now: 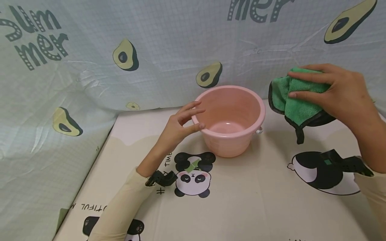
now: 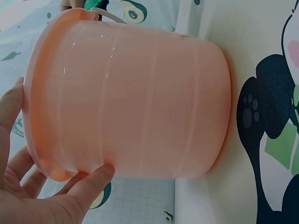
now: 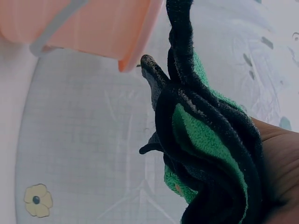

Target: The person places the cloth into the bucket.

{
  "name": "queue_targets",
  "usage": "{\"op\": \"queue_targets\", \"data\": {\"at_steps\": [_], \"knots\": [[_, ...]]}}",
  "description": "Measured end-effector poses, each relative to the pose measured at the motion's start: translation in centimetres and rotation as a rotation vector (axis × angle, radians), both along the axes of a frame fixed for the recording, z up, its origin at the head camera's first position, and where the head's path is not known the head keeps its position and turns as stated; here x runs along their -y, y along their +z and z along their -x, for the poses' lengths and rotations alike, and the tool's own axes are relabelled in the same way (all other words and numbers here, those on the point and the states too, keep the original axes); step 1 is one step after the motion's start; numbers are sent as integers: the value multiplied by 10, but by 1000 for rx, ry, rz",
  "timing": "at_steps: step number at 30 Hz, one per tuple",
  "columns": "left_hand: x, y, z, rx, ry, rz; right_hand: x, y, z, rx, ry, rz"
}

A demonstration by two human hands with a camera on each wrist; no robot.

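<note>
A pink plastic bucket (image 1: 227, 144) stands upright on the table, its open mouth facing up. My left hand (image 1: 181, 124) grips its rim on the left side. In the left wrist view, the fingers of the left hand (image 2: 70, 200) lie against the bucket's outer wall (image 2: 140, 102), with another digit at the rim. To the right of the bucket and above the table, my right hand (image 1: 340, 90) holds a folded green cloth (image 1: 304, 107) with black edging. One black-edged corner dangles. Bunched folds of this cloth (image 3: 210, 135) hide most of the right hand in the right wrist view.
The table cover (image 1: 229, 201) carries printed pandas and lettering. Behind and to the left hangs a pale sheet (image 1: 169, 40) with avocado prints, close to the bucket's back. A whitish handle (image 3: 56, 28) hangs along the bucket's side.
</note>
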State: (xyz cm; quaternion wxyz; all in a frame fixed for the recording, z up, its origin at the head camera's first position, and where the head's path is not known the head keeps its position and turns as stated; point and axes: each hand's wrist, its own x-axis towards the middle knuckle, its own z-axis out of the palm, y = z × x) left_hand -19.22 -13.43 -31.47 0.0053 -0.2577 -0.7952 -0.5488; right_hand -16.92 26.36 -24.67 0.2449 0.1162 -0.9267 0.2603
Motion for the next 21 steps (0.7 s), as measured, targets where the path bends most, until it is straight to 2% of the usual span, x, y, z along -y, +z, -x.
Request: {"op": "queue_targets", "data": {"at_steps": [7, 14, 21], "knots": [[0, 0, 1, -3, 0, 0, 1, 4, 0, 4, -3, 21], [0, -1, 1, 1, 0, -3, 6, 7, 2, -31, 11, -13], [-2, 5, -3, 26, 10, 0, 16, 16, 6, -21, 32, -29]]}}
